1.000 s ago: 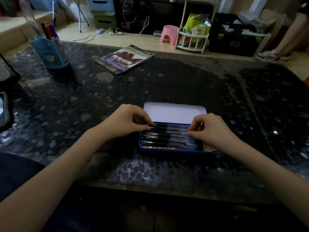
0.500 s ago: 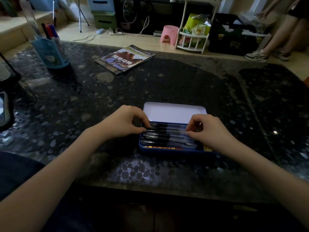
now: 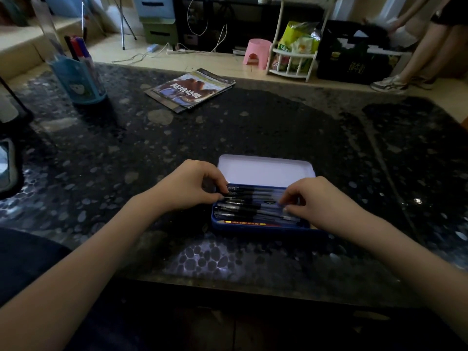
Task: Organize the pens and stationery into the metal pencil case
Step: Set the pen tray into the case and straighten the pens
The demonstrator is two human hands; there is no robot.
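The metal pencil case [image 3: 260,225] sits open near the front edge of the surface [image 3: 253,127], lid tipped back. The pens [image 3: 250,207] lie side to side in it, so each hand works one end. The left hand [image 3: 188,187] pinches the left tips with curled fingers, and the right hand [image 3: 316,200] is curled on the right ends. Both look about equally close.
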